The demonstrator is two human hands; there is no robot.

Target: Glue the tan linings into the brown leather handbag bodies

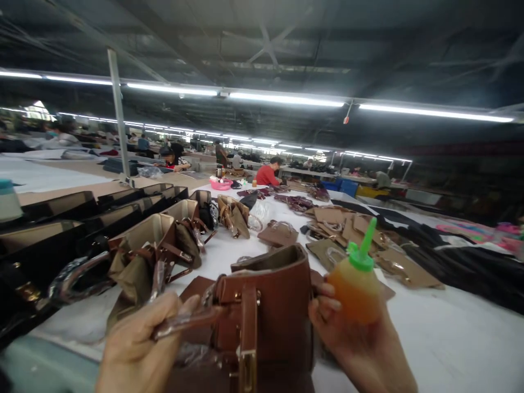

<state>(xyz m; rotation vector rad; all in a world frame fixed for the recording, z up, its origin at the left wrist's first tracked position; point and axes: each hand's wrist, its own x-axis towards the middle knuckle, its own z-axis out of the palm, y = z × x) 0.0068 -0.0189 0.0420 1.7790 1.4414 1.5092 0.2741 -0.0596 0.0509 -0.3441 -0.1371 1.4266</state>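
- Brown bag [282, 311] is seen at lower centre of the frame, its top open, a buckled strap [249, 316] hung down the facing side.
- Handle [186, 321], partly covered in clear wrap, is gripped by the left hand [141, 341], lower left of centre.
- Squeeze bottle [356, 289], orange inside, is held in the right hand [356, 341], lower right; its green nozzle [367, 237] is pointed up. Fingertips are set at the bag's right edge; whether the bag is pinched by them cannot be told.
- Step in hand, as judged: the bag is being steadied or turned while the bottle is kept ready; no liquid is seen leaving the nozzle.
- For any next move, a firm hold on the handle and a light squeeze on the bottle seem called for.
- Black bags [36, 245] are lined up at left; flat tan pieces [341, 218] are heaped right of centre.
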